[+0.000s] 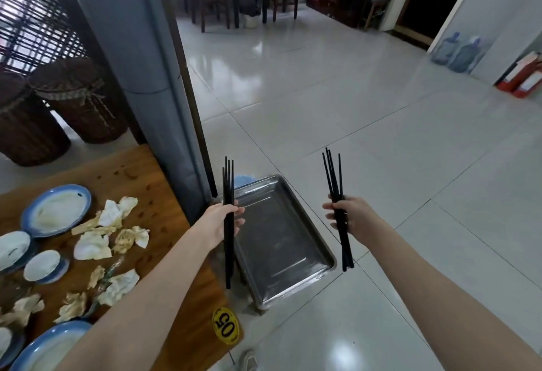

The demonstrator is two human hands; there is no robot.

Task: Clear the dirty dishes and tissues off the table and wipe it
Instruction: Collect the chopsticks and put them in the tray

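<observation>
At the steel tray, one chopstick bundle is gripped in the left hand, a second bundle in the right hand. Dirty plates and tissues are spread on the worktop, left of both hands.

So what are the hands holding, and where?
The left hand grips the left bundle of black chopsticks near its middle; the right hand grips the right bundle likewise.

We hold black chopsticks in our left hand and right hand above a steel tray.
</observation>
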